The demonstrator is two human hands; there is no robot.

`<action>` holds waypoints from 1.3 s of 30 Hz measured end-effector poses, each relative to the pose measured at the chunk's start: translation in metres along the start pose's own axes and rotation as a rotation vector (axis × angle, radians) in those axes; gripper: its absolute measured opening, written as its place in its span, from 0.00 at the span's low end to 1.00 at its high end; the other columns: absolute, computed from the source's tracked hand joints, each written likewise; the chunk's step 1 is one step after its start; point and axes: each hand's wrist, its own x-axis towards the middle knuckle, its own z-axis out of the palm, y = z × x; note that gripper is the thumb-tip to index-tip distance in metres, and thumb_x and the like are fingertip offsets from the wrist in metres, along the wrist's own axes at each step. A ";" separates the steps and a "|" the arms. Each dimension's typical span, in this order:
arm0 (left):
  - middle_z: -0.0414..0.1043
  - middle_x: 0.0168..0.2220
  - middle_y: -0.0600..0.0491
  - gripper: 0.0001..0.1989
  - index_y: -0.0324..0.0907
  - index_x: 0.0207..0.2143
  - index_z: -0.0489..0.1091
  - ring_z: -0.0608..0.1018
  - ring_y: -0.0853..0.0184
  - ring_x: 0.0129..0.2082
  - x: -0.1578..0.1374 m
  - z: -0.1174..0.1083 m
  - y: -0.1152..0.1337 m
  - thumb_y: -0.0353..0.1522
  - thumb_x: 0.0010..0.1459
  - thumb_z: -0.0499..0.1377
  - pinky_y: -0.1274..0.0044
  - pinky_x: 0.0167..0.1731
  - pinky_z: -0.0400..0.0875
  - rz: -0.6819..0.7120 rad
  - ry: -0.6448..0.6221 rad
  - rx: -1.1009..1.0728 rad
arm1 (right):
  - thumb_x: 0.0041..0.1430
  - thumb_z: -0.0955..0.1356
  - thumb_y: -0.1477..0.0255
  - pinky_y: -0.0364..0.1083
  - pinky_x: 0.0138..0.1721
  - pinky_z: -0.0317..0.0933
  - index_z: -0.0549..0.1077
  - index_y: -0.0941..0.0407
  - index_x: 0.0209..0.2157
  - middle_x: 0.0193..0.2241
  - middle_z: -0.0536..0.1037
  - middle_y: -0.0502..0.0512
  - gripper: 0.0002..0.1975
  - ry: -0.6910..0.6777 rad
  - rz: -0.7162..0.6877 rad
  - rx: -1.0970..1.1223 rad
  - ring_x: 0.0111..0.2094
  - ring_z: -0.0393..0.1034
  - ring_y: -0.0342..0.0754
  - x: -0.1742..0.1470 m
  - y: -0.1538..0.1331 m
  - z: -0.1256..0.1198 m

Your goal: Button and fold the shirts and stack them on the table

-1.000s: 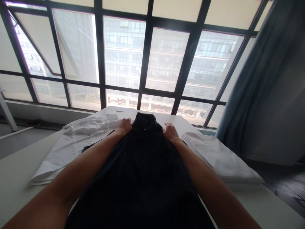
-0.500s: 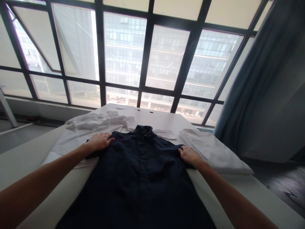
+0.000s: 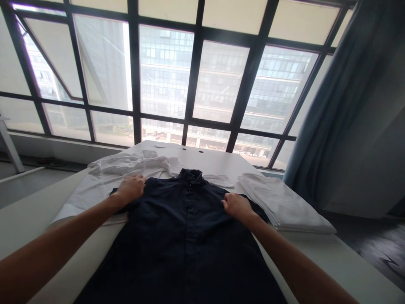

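Observation:
A dark navy shirt lies front up, its collar pointing away from me and its button placket running down the middle. My left hand is closed on the cloth at the shoulder on the left, over the top of the short sleeve. On the other side my right hand has its fingers curled onto the shirt near the right shoulder, pinching the fabric. The right sleeve spreads out beyond that wrist. The shirt's lower hem runs out of view.
The shirt rests on a white table. Rumpled white garments lie to the left and behind the collar. A folded white stack sits at the right. Beyond are large windows and a blue-grey curtain.
My right hand has moved inward from the sleeve to the shoulder area, and the right sleeve now lies spread outward. My left hand has shifted slightly left. The view has tilted a little.

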 end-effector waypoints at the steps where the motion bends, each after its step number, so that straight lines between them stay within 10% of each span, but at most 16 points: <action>1: 0.75 0.49 0.45 0.11 0.41 0.45 0.77 0.75 0.55 0.51 0.001 0.001 0.015 0.31 0.62 0.57 0.70 0.50 0.68 0.065 -0.007 -0.008 | 0.65 0.64 0.63 0.50 0.42 0.66 0.78 0.57 0.39 0.40 0.80 0.65 0.15 -0.006 -0.038 0.092 0.44 0.76 0.58 0.003 -0.019 -0.001; 9: 0.79 0.30 0.51 0.07 0.40 0.33 0.79 0.79 0.64 0.34 0.009 0.041 0.110 0.31 0.55 0.60 0.79 0.34 0.69 0.269 -0.274 -0.338 | 0.53 0.73 0.61 0.51 0.35 0.69 0.74 0.57 0.22 0.18 0.75 0.58 0.14 -0.264 -0.102 0.367 0.29 0.77 0.58 0.021 -0.108 0.006; 19: 0.69 0.17 0.53 0.10 0.38 0.20 0.70 0.74 0.66 0.18 0.029 0.048 0.127 0.32 0.47 0.67 0.77 0.21 0.68 0.051 -0.586 -0.475 | 0.50 0.71 0.76 0.42 0.17 0.66 0.69 0.59 0.18 0.15 0.74 0.55 0.10 -0.514 0.002 0.745 0.18 0.71 0.48 0.041 -0.088 0.025; 39: 0.68 0.20 0.58 0.20 0.37 0.23 0.69 0.67 0.76 0.15 0.013 0.072 0.108 0.45 0.52 0.66 0.82 0.15 0.55 -0.104 -0.623 -1.079 | 0.51 0.68 0.81 0.37 0.17 0.63 0.67 0.58 0.29 0.17 0.73 0.43 0.06 -0.273 -0.058 1.311 0.17 0.71 0.41 0.014 -0.083 0.055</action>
